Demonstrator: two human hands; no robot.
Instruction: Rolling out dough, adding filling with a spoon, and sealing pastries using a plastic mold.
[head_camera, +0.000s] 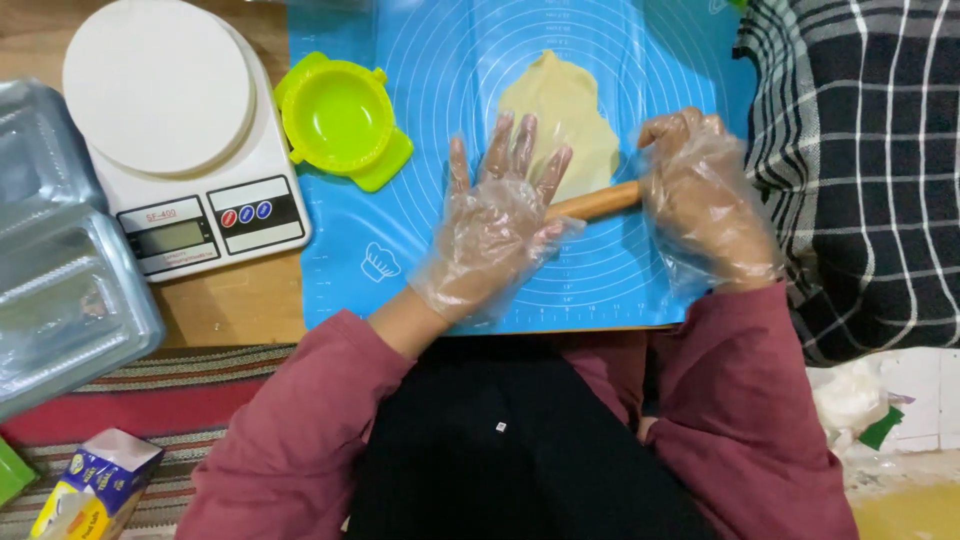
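The left hand (495, 225), in a loose clear plastic glove, lies flat with fingers spread, its palm pressing on a wooden rolling pin (598, 201); the right hand (700, 195), gloved the same way, is cupped over the pin's other end, fingers curled down — only the middle of the pin shows between them; the pin lies across the near edge of a pale, flattened sheet of dough (565, 110), which rests on a blue silicone mat (420, 150); on the mat's left edge sits a green dumpling press (340, 120), open; beside it a white kitchen scale (180, 130) — further left, clear plastic trays (60, 260).
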